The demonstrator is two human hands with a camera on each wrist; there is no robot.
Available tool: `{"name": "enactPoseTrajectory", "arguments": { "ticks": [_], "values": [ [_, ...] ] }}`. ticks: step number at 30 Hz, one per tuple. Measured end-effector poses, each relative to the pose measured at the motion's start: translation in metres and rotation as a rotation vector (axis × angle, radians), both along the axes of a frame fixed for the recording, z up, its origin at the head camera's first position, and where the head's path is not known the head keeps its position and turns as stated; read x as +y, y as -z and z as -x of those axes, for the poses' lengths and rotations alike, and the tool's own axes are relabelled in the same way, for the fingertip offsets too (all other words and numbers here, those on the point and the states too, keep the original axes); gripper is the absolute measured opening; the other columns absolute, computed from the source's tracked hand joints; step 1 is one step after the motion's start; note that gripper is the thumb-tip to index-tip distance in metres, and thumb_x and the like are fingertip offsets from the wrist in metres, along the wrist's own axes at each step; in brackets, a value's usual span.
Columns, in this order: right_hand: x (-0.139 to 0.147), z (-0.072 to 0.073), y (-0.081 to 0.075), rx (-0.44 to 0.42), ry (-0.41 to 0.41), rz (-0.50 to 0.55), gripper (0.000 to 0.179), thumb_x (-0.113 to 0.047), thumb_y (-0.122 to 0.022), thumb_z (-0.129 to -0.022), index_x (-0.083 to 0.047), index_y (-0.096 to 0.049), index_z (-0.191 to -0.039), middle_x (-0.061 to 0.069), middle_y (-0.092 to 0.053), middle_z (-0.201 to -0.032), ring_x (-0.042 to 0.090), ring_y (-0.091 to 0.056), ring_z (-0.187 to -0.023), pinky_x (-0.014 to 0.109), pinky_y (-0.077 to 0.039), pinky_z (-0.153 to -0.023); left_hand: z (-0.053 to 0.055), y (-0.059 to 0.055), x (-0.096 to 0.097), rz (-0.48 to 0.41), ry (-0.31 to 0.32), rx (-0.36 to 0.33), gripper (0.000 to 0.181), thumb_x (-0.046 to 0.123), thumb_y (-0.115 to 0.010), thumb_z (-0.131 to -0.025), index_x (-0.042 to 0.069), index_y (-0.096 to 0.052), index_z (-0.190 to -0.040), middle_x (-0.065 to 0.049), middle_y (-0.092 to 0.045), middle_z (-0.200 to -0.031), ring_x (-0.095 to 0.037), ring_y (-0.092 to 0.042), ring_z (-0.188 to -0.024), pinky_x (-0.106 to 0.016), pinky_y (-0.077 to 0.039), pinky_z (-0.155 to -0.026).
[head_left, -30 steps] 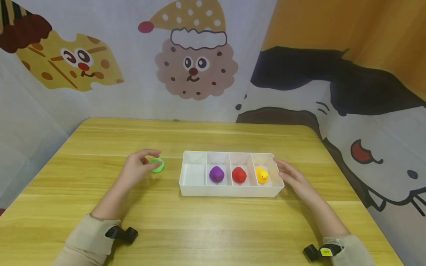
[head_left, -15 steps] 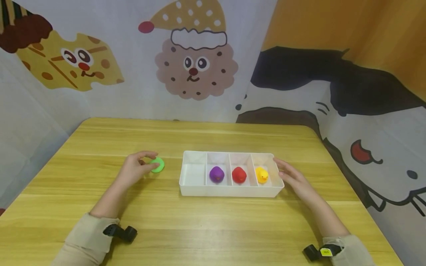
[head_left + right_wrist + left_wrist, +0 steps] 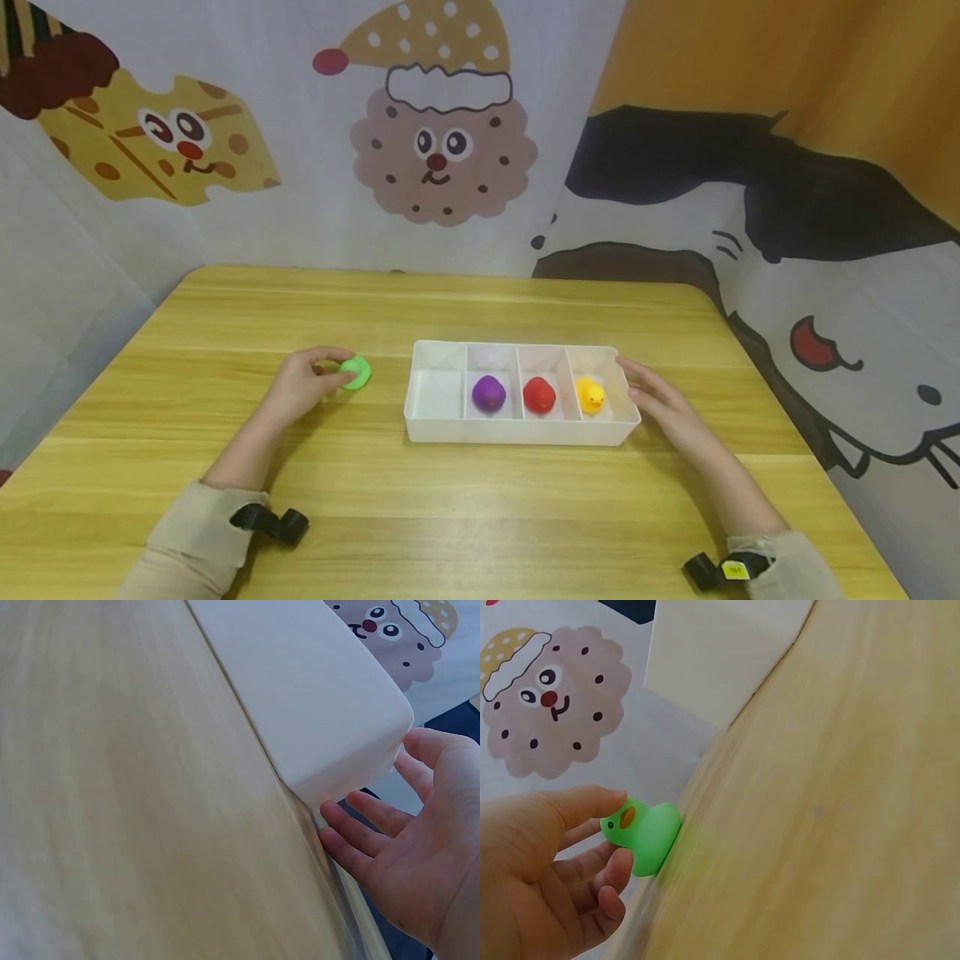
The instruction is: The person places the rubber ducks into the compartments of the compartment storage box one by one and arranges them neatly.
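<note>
In the left wrist view, a green toy duck with an orange beak sits on the table. My left hand has thumb and fingers at either side of its head, pinching it. To the right stands a white divided box. Its compartments hold a purple toy duck, a red toy duck and a yellow toy duck, one in each; the leftmost holds nothing. My right hand rests its loosely extended fingers against the box's right end, as the right wrist view shows too.
The wooden table reaches back to a printed cloth with cartoon figures. Bare tabletop lies between the green duck and the box. Black wrist cameras sit on both sleeves.
My left hand has shifted slightly and its fingers have come in on the green duck's head, while the duck has turned a little. The right hand and the box have stayed put.
</note>
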State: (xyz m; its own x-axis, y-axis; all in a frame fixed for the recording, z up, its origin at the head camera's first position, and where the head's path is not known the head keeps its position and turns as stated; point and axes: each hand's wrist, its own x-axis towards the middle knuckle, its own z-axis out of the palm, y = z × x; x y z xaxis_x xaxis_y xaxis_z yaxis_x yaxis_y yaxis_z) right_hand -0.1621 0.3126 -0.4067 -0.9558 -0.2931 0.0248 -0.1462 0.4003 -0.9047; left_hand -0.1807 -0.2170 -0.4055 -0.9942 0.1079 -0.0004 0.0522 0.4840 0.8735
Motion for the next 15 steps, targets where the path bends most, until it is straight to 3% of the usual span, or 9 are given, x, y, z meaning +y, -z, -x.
{"name": "enactPoseTrajectory", "arguments": {
  "ticks": [2,8,13,15],
  "values": [
    [0.0003,-0.0001,0.0002,0.002,-0.001,0.001,0.051,-0.021,-0.045,-0.102,-0.009,-0.03,-0.15,0.023,-0.035,-0.146,0.039,-0.038,-0.129,0.041,-0.032,-0.102,0.0002,0.0002,0.0,0.0,0.0,0.0,0.04,0.021,-0.071,-0.088,0.002,-0.062,-0.123,-0.02,-0.06,-0.116,-0.025,-0.059,-0.071,-0.031,-0.048,-0.053],
    [0.0012,0.0002,0.0009,0.007,-0.006,0.012,0.051,-0.02,-0.045,-0.102,-0.008,-0.03,-0.15,0.023,-0.036,-0.146,0.04,-0.038,-0.129,0.019,-0.035,-0.094,0.0004,-0.001,0.0004,0.006,0.002,0.018,0.04,0.022,-0.071,-0.089,0.002,-0.063,-0.122,-0.018,-0.062,-0.107,-0.026,-0.059,-0.069,-0.031,-0.049,-0.052],
    [0.0005,0.0004,0.0003,0.006,-0.001,0.008,0.051,-0.019,-0.045,-0.102,-0.008,-0.03,-0.15,0.023,-0.036,-0.146,0.04,-0.038,-0.129,0.032,-0.033,-0.1,-0.0004,-0.005,0.0016,0.004,-0.003,0.027,0.039,0.022,-0.071,-0.088,0.002,-0.063,-0.121,-0.017,-0.064,-0.09,-0.027,-0.057,-0.064,-0.032,-0.048,-0.05],
    [0.0002,0.0003,0.0003,0.004,0.0,0.011,0.05,-0.018,-0.044,-0.102,-0.008,-0.03,-0.15,0.023,-0.036,-0.146,0.04,-0.037,-0.129,0.044,-0.031,-0.103,-0.0007,-0.0065,0.0024,0.005,-0.005,0.028,0.039,0.022,-0.071,-0.088,0.003,-0.063,-0.121,-0.017,-0.064,-0.085,-0.028,-0.057,-0.062,-0.032,-0.048,-0.049]
  ]
}}
